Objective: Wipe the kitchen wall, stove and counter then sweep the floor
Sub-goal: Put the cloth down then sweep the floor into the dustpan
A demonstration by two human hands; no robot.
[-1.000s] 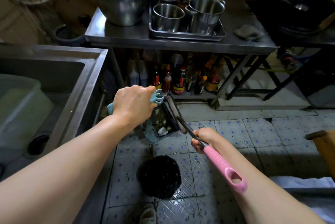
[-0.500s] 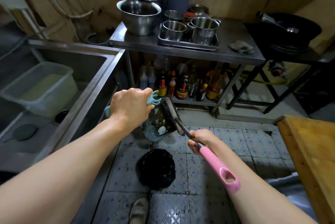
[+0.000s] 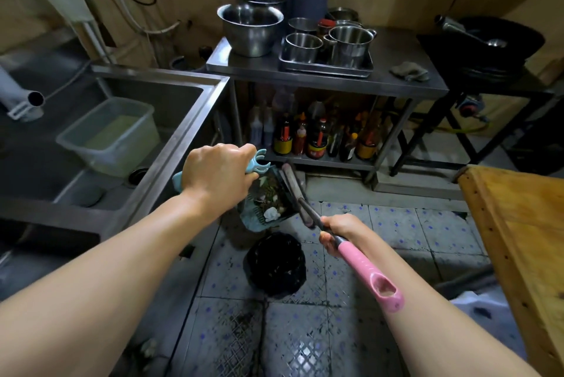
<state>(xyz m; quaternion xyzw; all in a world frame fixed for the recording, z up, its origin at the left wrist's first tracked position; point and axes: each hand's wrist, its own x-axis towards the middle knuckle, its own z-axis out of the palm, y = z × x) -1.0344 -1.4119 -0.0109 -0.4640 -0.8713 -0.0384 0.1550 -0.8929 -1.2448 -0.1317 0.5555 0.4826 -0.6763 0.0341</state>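
The blue dustpan [image 3: 265, 202] hung tilted above the tiled floor [image 3: 396, 224], holding dark scraps and a white crumpled bit. Below it, nearer, sat a black bag [image 3: 274, 263] on the floor. The left hand [image 3: 218, 173] had its fingers wrapped tight round the dustpan's blue handle. The right hand [image 3: 341, 230] gripped the pink-handled broom [image 3: 363, 263], its head resting against the dustpan's right edge. Left, a sink [image 3: 171, 144] held a plastic tub [image 3: 110, 135] of pale liquid. On the far surface [image 3: 396, 71], a tray [image 3: 323, 68] carried 2 steel pots.
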